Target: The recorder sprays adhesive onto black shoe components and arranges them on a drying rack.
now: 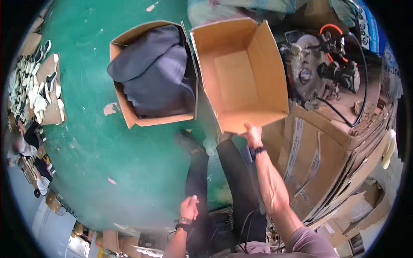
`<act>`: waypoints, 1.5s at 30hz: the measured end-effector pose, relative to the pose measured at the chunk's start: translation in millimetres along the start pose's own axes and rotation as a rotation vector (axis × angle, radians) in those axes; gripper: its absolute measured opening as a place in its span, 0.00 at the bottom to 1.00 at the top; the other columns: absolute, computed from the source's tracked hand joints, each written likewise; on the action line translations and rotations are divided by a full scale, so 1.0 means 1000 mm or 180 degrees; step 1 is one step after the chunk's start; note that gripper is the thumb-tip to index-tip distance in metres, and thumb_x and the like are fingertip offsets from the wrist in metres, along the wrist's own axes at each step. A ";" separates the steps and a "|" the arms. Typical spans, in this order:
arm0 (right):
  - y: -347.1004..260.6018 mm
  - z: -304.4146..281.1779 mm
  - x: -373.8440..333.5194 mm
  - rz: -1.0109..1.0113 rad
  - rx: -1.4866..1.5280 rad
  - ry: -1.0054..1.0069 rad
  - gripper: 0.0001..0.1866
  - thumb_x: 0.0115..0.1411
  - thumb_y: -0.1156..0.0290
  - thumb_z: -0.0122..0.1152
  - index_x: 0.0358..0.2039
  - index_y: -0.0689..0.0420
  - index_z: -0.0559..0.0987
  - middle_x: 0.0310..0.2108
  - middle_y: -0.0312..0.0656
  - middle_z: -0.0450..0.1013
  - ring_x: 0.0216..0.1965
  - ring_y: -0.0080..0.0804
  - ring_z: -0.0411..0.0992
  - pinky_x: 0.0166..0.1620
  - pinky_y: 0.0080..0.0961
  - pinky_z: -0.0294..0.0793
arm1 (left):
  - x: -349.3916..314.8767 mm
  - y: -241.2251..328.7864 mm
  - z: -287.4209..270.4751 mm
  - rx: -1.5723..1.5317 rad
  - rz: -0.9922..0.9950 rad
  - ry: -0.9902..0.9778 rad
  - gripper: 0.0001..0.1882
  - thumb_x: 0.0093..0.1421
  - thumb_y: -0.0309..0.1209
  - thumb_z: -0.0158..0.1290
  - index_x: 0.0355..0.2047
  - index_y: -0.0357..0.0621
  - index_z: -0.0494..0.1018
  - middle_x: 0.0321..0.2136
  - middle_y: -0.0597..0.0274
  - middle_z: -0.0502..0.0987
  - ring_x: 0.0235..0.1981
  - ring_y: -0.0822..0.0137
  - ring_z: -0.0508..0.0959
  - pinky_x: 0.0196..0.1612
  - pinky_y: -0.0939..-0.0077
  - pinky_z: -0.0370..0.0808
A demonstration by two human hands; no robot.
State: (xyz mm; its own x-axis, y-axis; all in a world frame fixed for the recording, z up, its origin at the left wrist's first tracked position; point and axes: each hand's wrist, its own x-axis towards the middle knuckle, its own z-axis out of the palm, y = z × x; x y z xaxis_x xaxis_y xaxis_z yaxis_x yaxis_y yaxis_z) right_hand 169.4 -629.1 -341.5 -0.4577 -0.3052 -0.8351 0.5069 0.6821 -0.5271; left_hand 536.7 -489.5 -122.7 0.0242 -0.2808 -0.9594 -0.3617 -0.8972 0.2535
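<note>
My right hand (253,135) grips the near edge of an open cardboard box (235,81), thumb over the rim. Only bare cardboard shows inside this box, which appears slightly tilted. To its left, a second open cardboard box (162,119) stands on the floor, with folded dark grey fabric (157,71) filling most of it. My left hand (189,208) hangs by my left thigh, fingers curled in loosely, and nothing shows in it. It touches neither box.
On the right, a round metal machine part (305,73) with black hoses sits on stacked flattened cardboard (320,159). A cloth-covered bundle (241,10) lies beyond the boxes. Far left are many pale shoe-shaped pieces (41,92) and seated people (28,144). Green floor (116,150) lies between.
</note>
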 end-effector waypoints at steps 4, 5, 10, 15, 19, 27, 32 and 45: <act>-0.018 -0.011 -0.103 0.0116 0.0012 0.0073 0.17 0.61 0.75 0.58 0.50 0.66 0.77 0.41 0.48 0.78 0.38 0.44 0.83 0.30 0.42 0.88 | 0.003 0.009 0.004 0.0016 -0.0049 0.0083 0.23 0.74 0.47 0.52 0.33 0.37 0.75 0.11 0.67 0.65 0.07 0.72 0.67 0.09 0.72 0.60; -0.021 -0.015 -0.129 0.0107 0.0109 0.0115 0.17 0.61 0.75 0.58 0.50 0.65 0.77 0.42 0.47 0.78 0.39 0.44 0.83 0.31 0.42 0.88 | 0.003 0.012 0.004 -0.0180 -0.0298 0.0150 0.23 0.74 0.47 0.52 0.33 0.37 0.76 0.11 0.67 0.65 0.07 0.72 0.68 0.09 0.72 0.60; -0.033 -0.039 -0.251 0.0219 0.0338 0.0288 0.21 0.62 0.74 0.59 0.56 0.62 0.74 0.48 0.44 0.77 0.47 0.42 0.80 0.39 0.41 0.88 | 0.003 0.017 0.004 -0.0069 -0.0541 0.0102 0.24 0.73 0.48 0.52 0.33 0.37 0.76 0.09 0.64 0.66 0.06 0.70 0.67 0.09 0.70 0.60; -0.059 -0.064 -0.326 0.0359 0.0624 0.0143 0.25 0.64 0.77 0.60 0.62 0.63 0.69 0.54 0.44 0.75 0.53 0.39 0.77 0.52 0.37 0.82 | 0.008 0.008 0.005 -0.0460 -0.0517 0.0069 0.26 0.71 0.49 0.54 0.28 0.36 0.76 0.08 0.62 0.66 0.05 0.69 0.66 0.07 0.70 0.59; -0.083 -0.073 -0.362 0.0111 0.0779 0.0124 0.28 0.63 0.76 0.62 0.63 0.63 0.68 0.56 0.45 0.74 0.56 0.40 0.76 0.57 0.39 0.79 | 0.014 -0.002 0.006 -0.0566 -0.0400 0.0038 0.25 0.71 0.48 0.55 0.27 0.37 0.75 0.09 0.63 0.67 0.05 0.69 0.66 0.07 0.71 0.60; -0.175 -0.043 -0.370 -0.0356 0.1084 -0.0181 0.31 0.63 0.74 0.64 0.66 0.62 0.67 0.59 0.43 0.73 0.60 0.39 0.73 0.64 0.41 0.73 | 0.023 -0.005 0.008 -0.0702 -0.0297 0.0023 0.28 0.71 0.52 0.55 0.29 0.36 0.74 0.10 0.64 0.67 0.06 0.69 0.67 0.08 0.71 0.61; -0.273 0.002 -0.309 -0.1449 0.0445 -0.0417 0.24 0.66 0.68 0.64 0.60 0.58 0.73 0.55 0.40 0.75 0.54 0.36 0.76 0.58 0.37 0.76 | 0.027 -0.001 0.007 -0.0628 -0.0333 0.0013 0.27 0.70 0.54 0.55 0.33 0.38 0.75 0.12 0.66 0.66 0.07 0.69 0.66 0.09 0.70 0.62; -0.429 0.124 -0.143 -0.2481 -0.0005 -0.1228 0.34 0.68 0.67 0.61 0.71 0.66 0.65 0.50 0.40 0.77 0.40 0.26 0.77 0.42 0.28 0.83 | 0.016 0.012 0.007 -0.1091 -0.0201 0.0030 0.23 0.75 0.49 0.51 0.38 0.39 0.77 0.12 0.70 0.62 0.06 0.72 0.62 0.10 0.73 0.59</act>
State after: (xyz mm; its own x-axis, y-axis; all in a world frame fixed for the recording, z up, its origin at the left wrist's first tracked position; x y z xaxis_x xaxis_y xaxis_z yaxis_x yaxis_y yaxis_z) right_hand 108.0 -961.0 -15.9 -0.3943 -0.8894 -0.2313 0.1510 0.1856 -0.9710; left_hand 526.2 -502.1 -136.3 0.0457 -0.2230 -0.9738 -0.0252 -0.9747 0.2220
